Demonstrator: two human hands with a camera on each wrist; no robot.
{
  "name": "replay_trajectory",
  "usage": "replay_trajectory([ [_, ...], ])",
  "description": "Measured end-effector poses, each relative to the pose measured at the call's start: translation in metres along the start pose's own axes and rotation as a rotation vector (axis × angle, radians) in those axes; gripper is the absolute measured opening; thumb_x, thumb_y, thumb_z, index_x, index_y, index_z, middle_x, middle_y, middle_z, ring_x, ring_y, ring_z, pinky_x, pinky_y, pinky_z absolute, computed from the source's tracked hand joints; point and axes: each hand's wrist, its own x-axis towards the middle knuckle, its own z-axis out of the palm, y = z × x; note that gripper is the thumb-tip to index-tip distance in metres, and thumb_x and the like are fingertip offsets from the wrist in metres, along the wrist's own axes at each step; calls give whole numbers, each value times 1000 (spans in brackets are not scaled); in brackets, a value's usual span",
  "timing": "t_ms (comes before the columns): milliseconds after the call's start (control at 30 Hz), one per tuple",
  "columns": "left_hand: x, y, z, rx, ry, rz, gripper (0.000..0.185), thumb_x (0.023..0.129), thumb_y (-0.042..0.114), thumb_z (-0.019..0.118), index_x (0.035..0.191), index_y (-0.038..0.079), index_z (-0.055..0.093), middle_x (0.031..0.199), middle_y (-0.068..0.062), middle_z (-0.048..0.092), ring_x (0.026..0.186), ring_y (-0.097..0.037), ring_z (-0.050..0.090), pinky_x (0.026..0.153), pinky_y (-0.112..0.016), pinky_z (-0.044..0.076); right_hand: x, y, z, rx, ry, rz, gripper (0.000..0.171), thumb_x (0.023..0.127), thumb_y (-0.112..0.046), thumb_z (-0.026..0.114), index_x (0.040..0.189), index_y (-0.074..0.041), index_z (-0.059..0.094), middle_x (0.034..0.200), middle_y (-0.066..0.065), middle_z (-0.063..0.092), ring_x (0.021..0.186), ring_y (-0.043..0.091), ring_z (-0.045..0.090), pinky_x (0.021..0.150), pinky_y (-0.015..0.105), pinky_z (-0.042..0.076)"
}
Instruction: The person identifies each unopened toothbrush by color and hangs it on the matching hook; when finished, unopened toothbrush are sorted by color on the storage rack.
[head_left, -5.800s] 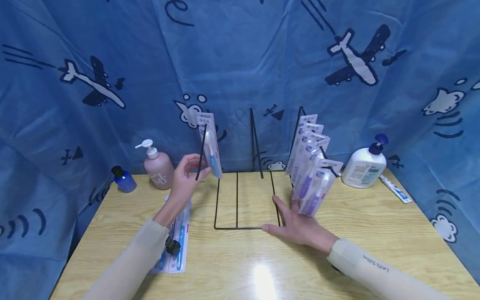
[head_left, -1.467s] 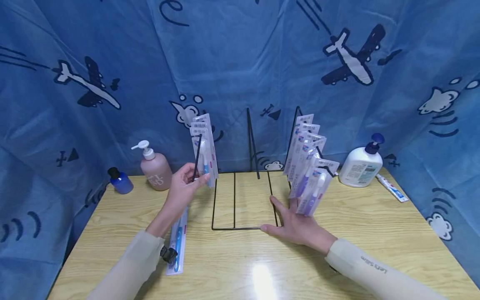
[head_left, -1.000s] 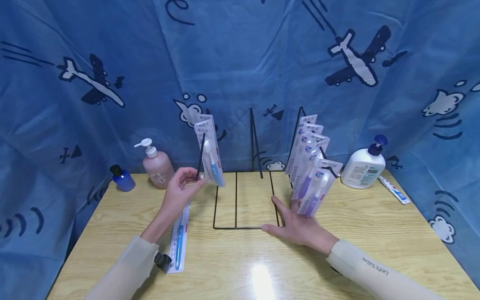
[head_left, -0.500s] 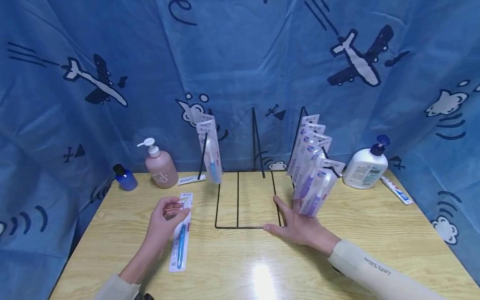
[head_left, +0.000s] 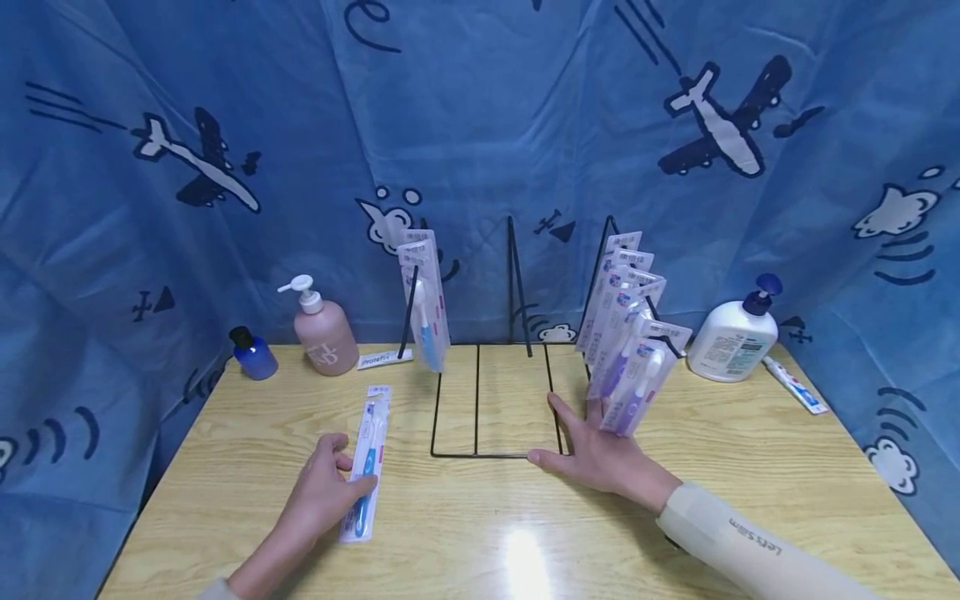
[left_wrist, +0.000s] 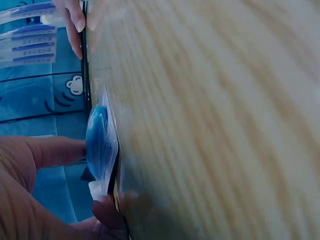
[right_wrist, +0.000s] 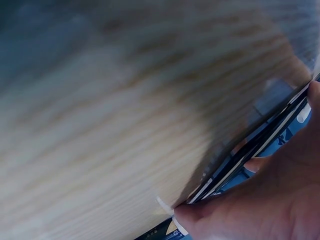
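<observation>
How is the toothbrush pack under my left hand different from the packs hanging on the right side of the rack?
The blue toothbrush pack lies flat on the table, alone, touched by the left hand. The purple toothbrush packs hang tilted in a row above the right hand. Both are carded blister packs.

Wire rack (head_left: 491, 400) centre of bench (head_left: 750, 483). Toothbrush packs hang on its left post (head_left: 426, 292) and right post (head_left: 626, 333). One toothbrush pack (head_left: 365, 462) lies flat left of rack, left hand (head_left: 322, 492) on it. Right hand (head_left: 600, 454) rests on rack's right front corner. Pump bottles behind: one far left (head_left: 322, 333), one far right (head_left: 733, 336).
</observation>
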Motion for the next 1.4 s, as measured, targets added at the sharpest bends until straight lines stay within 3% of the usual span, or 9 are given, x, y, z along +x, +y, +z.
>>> replay_trajectory([
  [167, -3, 0, -1, -54, -63, -15, 72, 90, 3, 84, 151, -11, 48, 103, -14, 58, 90, -25, 58, 70, -33, 50, 0, 0, 0, 4, 6, 1, 98, 95, -67, 75, 167, -8, 44, 165, 49, -20, 155, 65, -15, 115, 82, 21],
  [433, -12, -3, -3, -89, -177, 15, 52, 91, -2, 82, 139, -9, 64, 106, -9, 68, 92, -23, 61, 78, -35, 52, 0, -2, -2, 0, -32, 25, 101, 96, -71, 71, 170, -11, 40, 161, 57, -7, 151, 73, -2, 108, 85, 30],
  [533, -14, -6, -7, -136, -282, 46, 48, 92, -1, 81, 138, -7, 65, 110, -7, 71, 96, -22, 64, 82, -36, 52, -1, -2, -3, 1, -31, 23, 101, 96, -71, 71, 169, -10, 40, 160, 58, -5, 151, 74, 1, 107, 84, 33],
  [700, -23, -5, -13, -321, -533, 146, 44, 99, 6, 80, 139, -4, 64, 126, -13, 73, 110, -25, 68, 90, -35, 55, -2, -3, -3, 7, -30, 20, 99, 96, -69, 72, 168, -9, 42, 162, 54, -11, 153, 70, -5, 111, 82, 30],
  [800, -30, 0, -14, -419, -595, 258, 39, 102, 8, 78, 136, -4, 64, 129, -17, 73, 111, -26, 70, 90, -34, 58, -2, -3, -3, 13, -26, 21, 98, 97, -68, 73, 168, -9, 42, 164, 52, -14, 154, 68, -8, 113, 82, 29],
  [967, -41, 15, -11, -493, -546, 468, 32, 102, 1, 75, 132, -5, 65, 127, -19, 74, 111, -24, 73, 91, -35, 61, -1, -3, -3, 1, -12, 13, 98, 96, -68, 73, 168, -9, 43, 164, 51, -15, 154, 68, -8, 112, 83, 28],
  [1033, -45, 22, -11, -515, -504, 512, 31, 101, -1, 75, 130, -5, 66, 126, -19, 74, 111, -25, 74, 92, -37, 62, -1, -2, -3, 2, -14, 14, 99, 96, -69, 73, 169, -9, 42, 164, 51, -15, 154, 69, -8, 112, 84, 27],
  [1233, -52, 38, -10, -549, -361, 576, 29, 98, -4, 77, 126, -2, 69, 123, -16, 76, 110, -25, 74, 91, -38, 63, 0, -2, -3, 11, -23, 16, 100, 96, -71, 71, 169, -10, 41, 162, 55, -9, 153, 71, -5, 111, 84, 27],
  [1400, -46, 41, -5, -611, -275, 620, 30, 96, -10, 76, 124, -5, 68, 120, -11, 78, 106, -23, 76, 89, -37, 63, 0, -3, -2, 7, -20, 9, 99, 97, -69, 72, 169, -9, 42, 163, 54, -12, 153, 70, -6, 111, 83, 28],
])
